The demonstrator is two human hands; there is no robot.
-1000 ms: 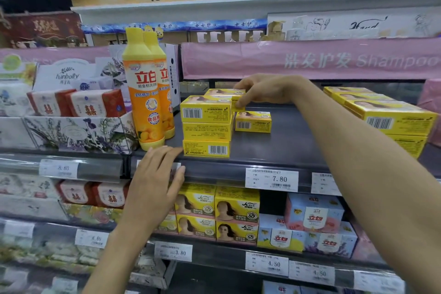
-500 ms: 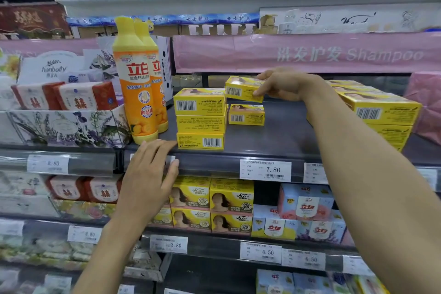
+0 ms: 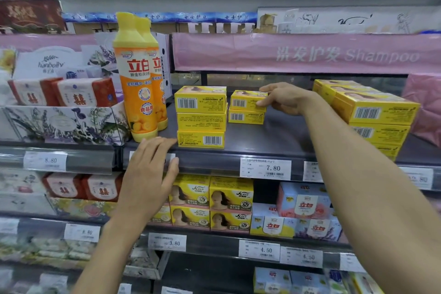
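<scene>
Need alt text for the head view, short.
The right hand pinches a small yellow box set on top of a second box on a shop shelf, beside a three-box stack. The left hand rests flat on the shelf edge.

Front stack (image 3: 200,116) holds three yellow boxes, rear stack (image 3: 245,116) two; two orange bottles (image 3: 136,83).

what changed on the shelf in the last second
The right hand lifted the yellow box it grips from behind the three-box stack and carried it right, setting it on the single box; it still holds it. The left hand stays flat on the shelf edge; the orange bottles have not moved.
</scene>
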